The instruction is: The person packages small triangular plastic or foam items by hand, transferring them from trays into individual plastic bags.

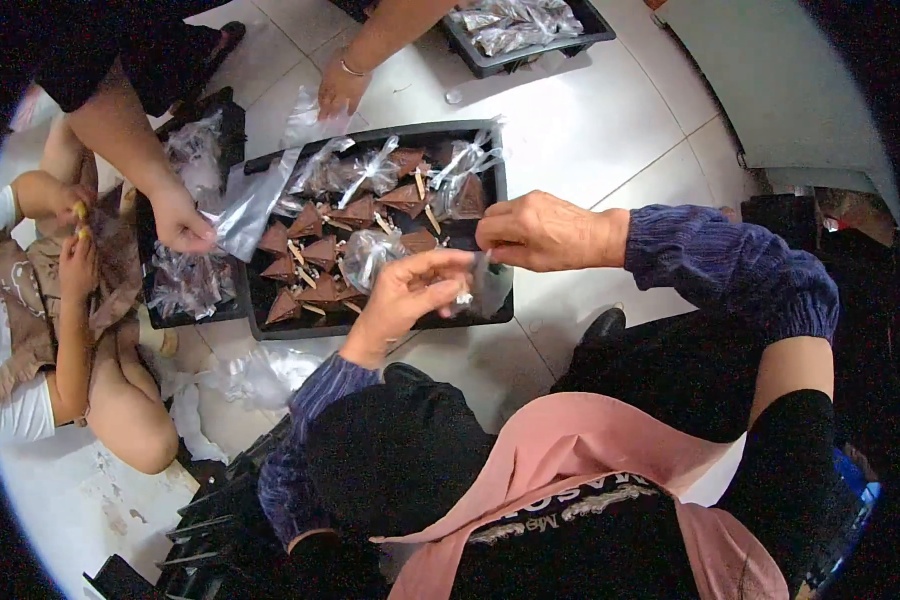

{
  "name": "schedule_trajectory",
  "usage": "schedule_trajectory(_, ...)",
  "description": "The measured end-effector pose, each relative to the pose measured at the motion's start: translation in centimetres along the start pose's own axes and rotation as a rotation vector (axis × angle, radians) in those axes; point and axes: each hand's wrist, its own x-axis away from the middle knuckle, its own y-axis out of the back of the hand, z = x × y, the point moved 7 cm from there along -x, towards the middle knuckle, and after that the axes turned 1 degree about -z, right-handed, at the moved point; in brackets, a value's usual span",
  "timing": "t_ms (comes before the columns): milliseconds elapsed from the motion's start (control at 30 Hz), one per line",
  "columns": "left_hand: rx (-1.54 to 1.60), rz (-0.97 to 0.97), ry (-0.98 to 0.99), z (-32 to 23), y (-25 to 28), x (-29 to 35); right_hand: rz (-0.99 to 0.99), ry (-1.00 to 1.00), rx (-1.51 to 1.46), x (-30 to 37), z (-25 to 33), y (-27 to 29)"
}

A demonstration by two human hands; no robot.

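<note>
My left hand [405, 300] is closed, thumb and forefinger pinching a small clear plastic bag [490, 290]. At the bag's upper end, the bent fingers of my right hand [540, 232] grip the plastic. A small pale bit shows by my left fingertips; what else the bag holds is unclear. Both hands hover over the right part of a black tray [320, 330]. In it lie several brown triangular pieces [318, 252] on flat wooden sticks, some loose. Others are wrapped in clear bags [372, 172] along the far side, and a bagged one [370, 255] lies beside my left hand.
A co-worker's hands [182, 222] hold a clear plastic sheet [260, 215] over the tray's left side. A narrower black tray [195, 318] holds bagged pieces; another tray [530, 55] stands far off. A seated person's hands [78, 235] hold something yellow. Loose plastic [260, 378] lies on the tiles.
</note>
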Motion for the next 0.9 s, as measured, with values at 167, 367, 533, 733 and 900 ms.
schedule_trajectory(167, -0.042, -0.167, -0.006, 3.1, 2.9, 0.0, 0.06, -0.312, -0.274, -0.1, -2.1, -1.9)
schedule_trajectory(367, -1.059, -0.063, -0.44, -1.5, 2.8, 1.6, 0.143, -0.408, -0.262, 0.9, -3.1, -2.8)
schedule_trajectory(533, -1.205, 0.079, -0.386, -1.3, -0.9, 1.7, 0.121, -0.4, -0.242, 0.6, -3.5, -3.0)
schedule_trajectory(733, -1.097, 0.123, -0.788, 2.5, -3.0, 0.5, -0.049, -0.282, -0.32, 0.4, -5.1, -3.5)
schedule_trajectory(900, -0.004, -0.061, -0.136, 7.1, -0.7, -1.8, -0.016, -0.601, -1.042, 0.9, -4.7, -4.6)
